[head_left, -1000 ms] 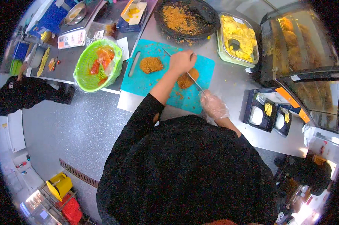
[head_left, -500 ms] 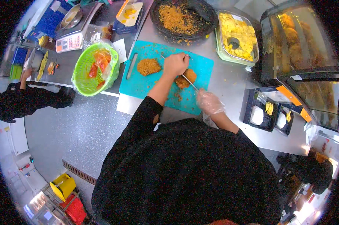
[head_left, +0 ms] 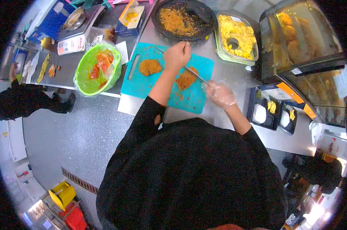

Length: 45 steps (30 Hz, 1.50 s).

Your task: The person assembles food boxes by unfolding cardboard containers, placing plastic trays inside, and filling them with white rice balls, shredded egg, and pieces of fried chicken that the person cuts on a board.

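A turquoise cutting board (head_left: 198, 101) carries two breaded golden-brown pieces, one cutlet (head_left: 150, 67) on the left and one cutlet (head_left: 185, 79) on the right. My right hand (head_left: 219, 94), in a clear plastic glove, is closed on the near end of a long thin metal knife (head_left: 196, 74) seen nearly edge-on. The blade slants over the upper part of the right cutlet and passes under my bare left hand (head_left: 176, 57). That hand is curled into a fist on the blade. Crumbs lie about the board.
Beyond the board stand a black bowl (head_left: 208, 28) of crumbs and a tub (head_left: 236, 36) of yellow pieces. A green basket (head_left: 79, 78) is at left. On the right are a glass display case (head_left: 296, 42) and black trays (head_left: 271, 122). Another person (head_left: 24, 97) is at far left.
My hands and the knife have shifted slightly away from me, uncovering more of the right cutlet. My right wrist has swung outward. The person at far left has moved a little.
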Tool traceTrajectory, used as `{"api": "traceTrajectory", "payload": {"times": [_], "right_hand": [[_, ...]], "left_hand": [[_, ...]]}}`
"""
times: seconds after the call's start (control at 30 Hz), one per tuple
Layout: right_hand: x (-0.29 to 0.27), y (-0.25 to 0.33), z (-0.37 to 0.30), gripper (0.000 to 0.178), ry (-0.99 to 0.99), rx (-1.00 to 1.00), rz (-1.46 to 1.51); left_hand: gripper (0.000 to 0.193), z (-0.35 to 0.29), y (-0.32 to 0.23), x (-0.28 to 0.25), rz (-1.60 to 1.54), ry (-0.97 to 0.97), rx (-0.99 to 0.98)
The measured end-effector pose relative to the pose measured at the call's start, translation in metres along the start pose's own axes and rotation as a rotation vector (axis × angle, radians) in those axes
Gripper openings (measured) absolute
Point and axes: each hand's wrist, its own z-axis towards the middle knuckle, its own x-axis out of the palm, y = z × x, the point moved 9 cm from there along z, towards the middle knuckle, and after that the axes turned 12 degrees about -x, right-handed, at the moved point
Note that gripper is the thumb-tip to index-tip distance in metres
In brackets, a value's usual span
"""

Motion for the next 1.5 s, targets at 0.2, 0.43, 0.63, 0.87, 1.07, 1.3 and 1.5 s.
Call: {"api": "traceTrajectory", "payload": {"times": [0.2,0.43,0.63,0.87,1.07,1.3,1.5], "right_hand": [[0.019,-0.016,0.004,0.028,-0.004,-0.026,-0.045],[0.037,-0.028,0.008,0.027,0.023,-0.029,-0.035],[0.052,-0.031,0.008,0.026,0.129,0.019,0.011],[0.009,-0.021,0.01,0.027,0.02,-0.015,-0.074],[0.014,-0.04,0.013,0.031,0.041,0.014,-0.057],[0.038,-0.044,0.016,0.033,0.047,-0.026,0.044],[0.048,-0.045,0.017,0.029,0.144,0.083,-0.006]], "left_hand": [[0.032,0.002,0.012,0.016,0.049,0.018,0.016],[0.027,-0.007,0.025,0.035,0.182,0.131,-0.016],[0.025,-0.011,0.042,0.052,0.289,0.217,-0.042],[0.026,0.004,0.016,0.021,0.144,0.037,-0.018],[0.026,0.015,0.001,0.024,0.086,-0.064,0.085],[0.027,0.006,0.026,0.053,0.21,0.086,-0.016],[0.029,0.003,0.036,0.053,0.187,0.061,-0.013]]}}
